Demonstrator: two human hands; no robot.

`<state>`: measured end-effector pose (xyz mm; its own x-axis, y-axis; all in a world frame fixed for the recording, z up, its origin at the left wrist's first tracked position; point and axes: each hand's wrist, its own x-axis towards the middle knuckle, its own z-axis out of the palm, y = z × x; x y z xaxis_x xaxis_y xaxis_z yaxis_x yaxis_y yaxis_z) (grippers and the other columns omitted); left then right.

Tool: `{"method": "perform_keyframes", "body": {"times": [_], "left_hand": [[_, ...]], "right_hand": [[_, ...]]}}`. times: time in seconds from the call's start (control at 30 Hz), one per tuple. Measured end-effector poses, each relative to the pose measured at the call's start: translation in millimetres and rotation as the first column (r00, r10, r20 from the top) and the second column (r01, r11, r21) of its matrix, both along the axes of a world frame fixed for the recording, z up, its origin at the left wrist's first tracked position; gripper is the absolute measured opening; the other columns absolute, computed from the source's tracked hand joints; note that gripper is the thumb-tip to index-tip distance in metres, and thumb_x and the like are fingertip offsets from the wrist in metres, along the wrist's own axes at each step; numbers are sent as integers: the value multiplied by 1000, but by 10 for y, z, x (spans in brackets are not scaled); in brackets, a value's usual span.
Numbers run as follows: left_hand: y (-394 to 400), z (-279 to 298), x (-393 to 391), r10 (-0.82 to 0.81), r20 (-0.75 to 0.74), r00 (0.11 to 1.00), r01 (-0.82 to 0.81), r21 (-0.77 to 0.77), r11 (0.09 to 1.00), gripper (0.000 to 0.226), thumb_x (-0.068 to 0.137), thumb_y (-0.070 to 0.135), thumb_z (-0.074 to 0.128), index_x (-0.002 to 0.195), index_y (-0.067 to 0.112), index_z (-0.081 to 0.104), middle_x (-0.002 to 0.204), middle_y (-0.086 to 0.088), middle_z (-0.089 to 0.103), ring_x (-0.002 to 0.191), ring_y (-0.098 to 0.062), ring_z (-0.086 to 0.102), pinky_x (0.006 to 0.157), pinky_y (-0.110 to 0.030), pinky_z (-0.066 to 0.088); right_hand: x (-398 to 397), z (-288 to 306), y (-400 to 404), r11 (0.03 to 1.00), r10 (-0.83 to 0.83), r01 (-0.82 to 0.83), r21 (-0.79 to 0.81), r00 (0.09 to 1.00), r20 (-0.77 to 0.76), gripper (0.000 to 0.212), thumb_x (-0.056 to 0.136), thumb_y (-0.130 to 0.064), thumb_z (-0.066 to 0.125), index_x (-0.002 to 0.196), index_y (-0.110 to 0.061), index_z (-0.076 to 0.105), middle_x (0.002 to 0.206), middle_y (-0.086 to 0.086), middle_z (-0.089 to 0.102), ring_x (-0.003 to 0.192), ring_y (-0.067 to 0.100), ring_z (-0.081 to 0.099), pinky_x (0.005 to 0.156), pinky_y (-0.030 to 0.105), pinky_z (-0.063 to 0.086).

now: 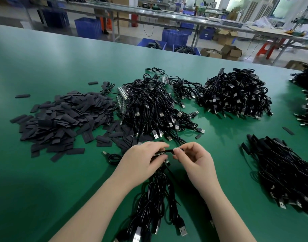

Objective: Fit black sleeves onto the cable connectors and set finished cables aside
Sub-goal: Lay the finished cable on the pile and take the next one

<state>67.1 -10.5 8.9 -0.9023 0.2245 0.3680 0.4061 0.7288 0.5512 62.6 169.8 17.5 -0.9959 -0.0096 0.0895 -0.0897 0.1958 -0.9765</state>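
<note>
My left hand (142, 159) grips a bundle of black cables (155, 198) by their connector ends; the cables hang down toward me with USB plugs at the bottom. My right hand (193, 159) pinches a small black sleeve (169, 151) between thumb and fingers, right against the connector held by the left hand. A heap of flat black sleeves (62, 121) lies at the left. A pile of cables with bare connectors (155, 105) sits just beyond my hands. A stack of sleeved cables (286, 173) lies at the right.
A second big cable pile (235, 95) sits at the back right, more cables (305, 95) at the far right edge. The green table (53, 180) ends at its far edge. Blue crates (88, 27) and benches stand behind.
</note>
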Motion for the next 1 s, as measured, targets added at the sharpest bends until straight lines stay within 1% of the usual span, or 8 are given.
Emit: {"method": "perform_keyframes", "body": {"times": [0.13, 0.2, 0.3, 0.37, 0.53, 0.63, 0.77, 1.0], "left_hand": [[-20, 22, -3, 75, -31, 997, -74, 21, 997, 19, 88, 44, 65, 99, 30, 73, 96, 18, 70, 87, 1, 60, 82, -26, 49], [-11, 22, -2, 79, -16, 997, -78, 42, 996, 18, 88, 46, 64, 94, 31, 73, 91, 19, 69, 87, 0, 60, 82, -23, 46], [10, 29, 12, 47, 28, 998, -50, 101, 994, 17, 88, 44, 64, 93, 31, 73, 90, 18, 69, 89, -1, 60, 81, -20, 45], [30, 39, 31, 38, -3, 999, -37, 124, 992, 17, 88, 42, 66, 96, 29, 74, 92, 17, 70, 91, -1, 61, 83, -16, 44], [45, 60, 64, 65, -35, 997, -57, 206, 977, 30, 79, 40, 77, 108, 32, 74, 87, 23, 68, 91, 2, 61, 84, -4, 37], [47, 60, 67, 63, -99, 993, -48, 148, 988, 29, 77, 37, 80, 104, 28, 76, 87, 22, 69, 86, 2, 63, 85, -16, 42], [70, 60, 60, 86, -206, 975, -55, 151, 987, 23, 78, 30, 75, 98, 21, 78, 92, 12, 75, 88, -1, 64, 77, -32, 54], [68, 97, 83, 24, -140, 990, 4, 193, 981, 24, 80, 33, 77, 102, 23, 77, 89, 15, 72, 68, -2, 61, 76, -34, 52]], "right_hand": [[-15, -12, 5, 999, -45, 44, 24, 999, 15, 19, 88, -26, 71, 75, -12, 66, 72, 0, 73, 65, 6, 66, 64, 17, 52], [-20, -20, 12, 999, -49, 49, 0, 998, 32, 19, 89, -26, 71, 77, -11, 67, 73, 0, 73, 68, 4, 68, 68, 19, 55], [-9, 2, 15, 994, -21, 24, -109, 999, 31, 10, 89, -18, 71, 80, -22, 71, 72, 2, 70, 72, 14, 72, 68, 25, 58], [4, 24, 14, 988, -10, 11, -156, 1000, 6, 16, 90, -13, 70, 81, -26, 72, 71, 3, 66, 70, 16, 72, 62, 22, 55], [8, 23, 6, 972, -74, 74, -223, 997, 10, 14, 90, -13, 70, 79, -22, 73, 73, 6, 72, 64, 16, 69, 61, 22, 55], [4, 9, 14, 958, -96, 105, -268, 994, 46, 10, 91, -15, 70, 81, -17, 72, 79, 12, 75, 65, 19, 69, 62, 24, 55], [-2, 1, -1, 944, -107, 124, -307, 992, 73, 12, 90, -14, 70, 83, -22, 74, 77, 14, 74, 64, 19, 69, 60, 24, 55], [13, 5, -7, 929, -147, 155, -335, 988, 48, 1, 89, -11, 72, 88, -11, 72, 77, 19, 73, 64, 20, 68, 62, 26, 55]]}}
